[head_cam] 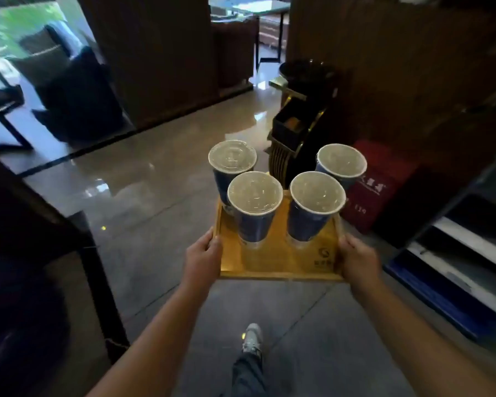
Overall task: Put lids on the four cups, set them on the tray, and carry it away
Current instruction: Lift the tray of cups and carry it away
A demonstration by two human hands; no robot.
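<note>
A yellow wooden tray (281, 262) hangs in the air over the floor, held level in front of me. My left hand (202, 260) grips its left rim and my right hand (358, 260) grips its right rim. Several blue paper cups stand upright on it, each capped with a clear lid: one at the back left (232, 160), one at the front left (255, 196), one at the front right (317, 197) and one at the back right (341, 161).
A black and gold stand (298, 133) and a red box (375, 184) sit on the glossy floor just beyond the tray. Dark furniture (40, 239) lies to my left, blue and white shelving (470, 253) to my right. My shoe (252, 338) steps forward below.
</note>
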